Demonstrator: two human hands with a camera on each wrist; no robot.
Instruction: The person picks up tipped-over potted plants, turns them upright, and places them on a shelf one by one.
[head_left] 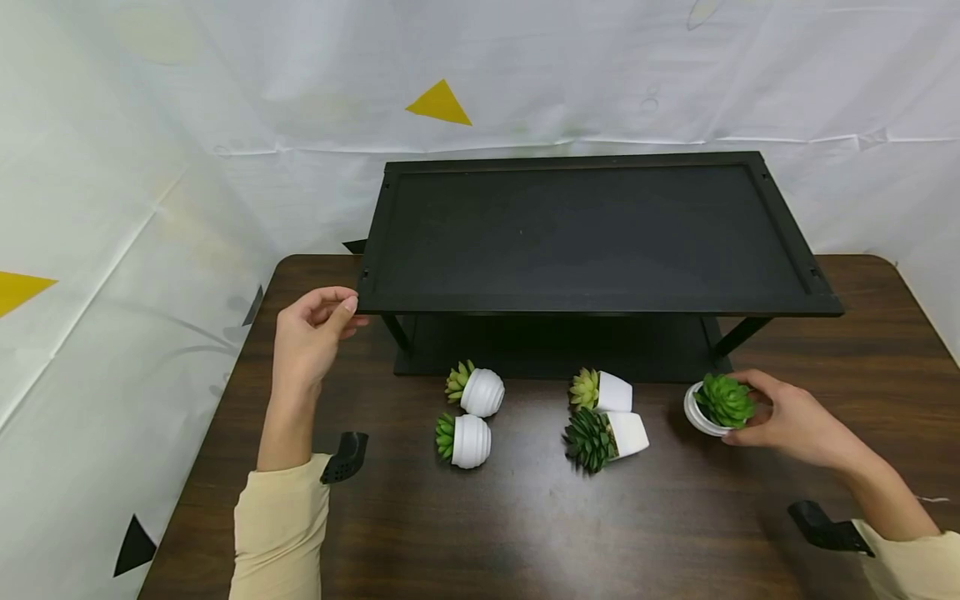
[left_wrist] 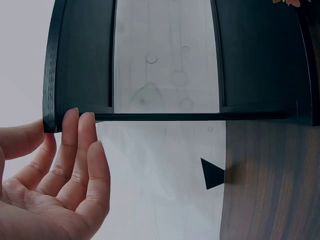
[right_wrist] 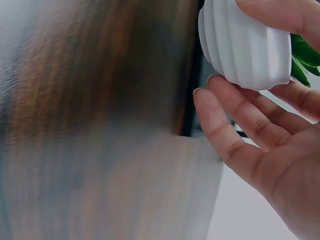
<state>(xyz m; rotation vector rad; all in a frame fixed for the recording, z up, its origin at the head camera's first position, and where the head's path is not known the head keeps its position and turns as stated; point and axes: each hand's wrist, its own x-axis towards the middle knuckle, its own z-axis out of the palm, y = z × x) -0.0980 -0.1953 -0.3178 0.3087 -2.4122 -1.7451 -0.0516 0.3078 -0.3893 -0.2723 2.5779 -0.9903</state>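
My left hand (head_left: 313, 333) pinches the front left corner of a two-tier black shelf (head_left: 585, 233), thumb on one side of the edge and fingers on the other. In the left wrist view the fingertips (left_wrist: 87, 118) lie against the shelf's end. Off the shelf's front right corner, my right hand (head_left: 787, 421) grips a potted succulent (head_left: 726, 402) with broad green leaves, held upright. Its ribbed white pot (right_wrist: 245, 50) sits between thumb and fingers in the right wrist view.
Two succulents in round white pots (head_left: 482, 392) (head_left: 471, 442) lie sideways before the shelf. Right of them, two more in tapered white pots (head_left: 615, 392) (head_left: 627, 434) lie on their sides. All rest on a dark wooden table (head_left: 525, 542), with white sheeting (head_left: 562, 75) behind.
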